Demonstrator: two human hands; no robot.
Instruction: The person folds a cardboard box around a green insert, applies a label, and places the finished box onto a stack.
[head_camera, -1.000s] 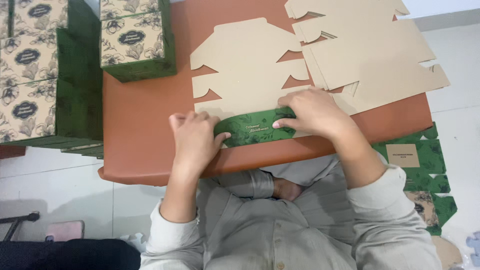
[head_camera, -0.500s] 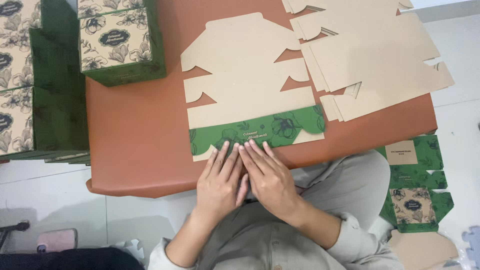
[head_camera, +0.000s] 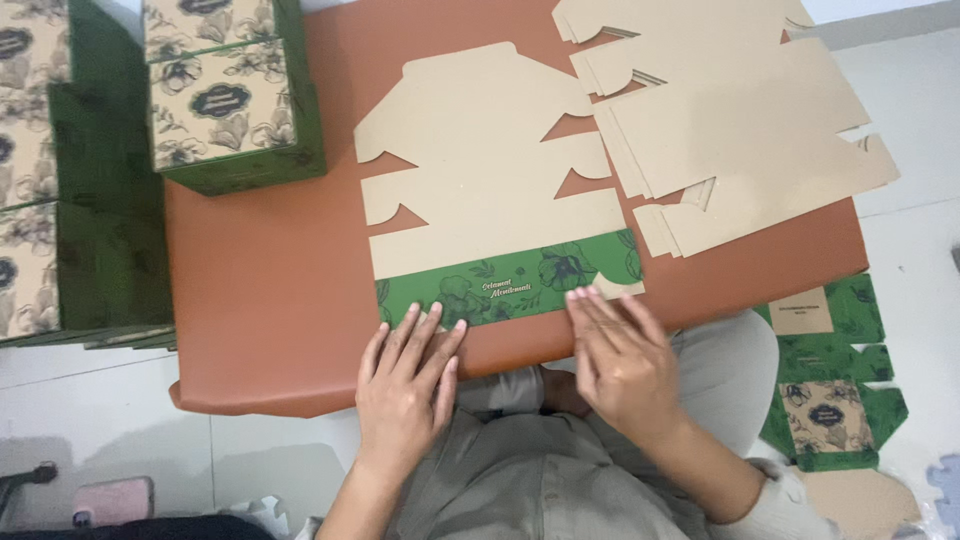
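Note:
A flat die-cut cardboard box blank lies brown side up on the reddish-brown table. Its near flap is folded over, showing green print with flowers. My left hand lies flat with spread fingers, fingertips on the left end of the green flap's near edge. My right hand is flat too, fingertips touching the flap's right part. Neither hand holds anything.
A stack of more flat brown blanks lies at the table's right. Assembled green and tan floral boxes stand at the back left, more beside the table. Printed blanks lie on the white floor at right.
My hands were together at the flap's middle; they have slid apart along its near edge, left hand leftward, right hand rightward. Earlier they were pressing the flap down.

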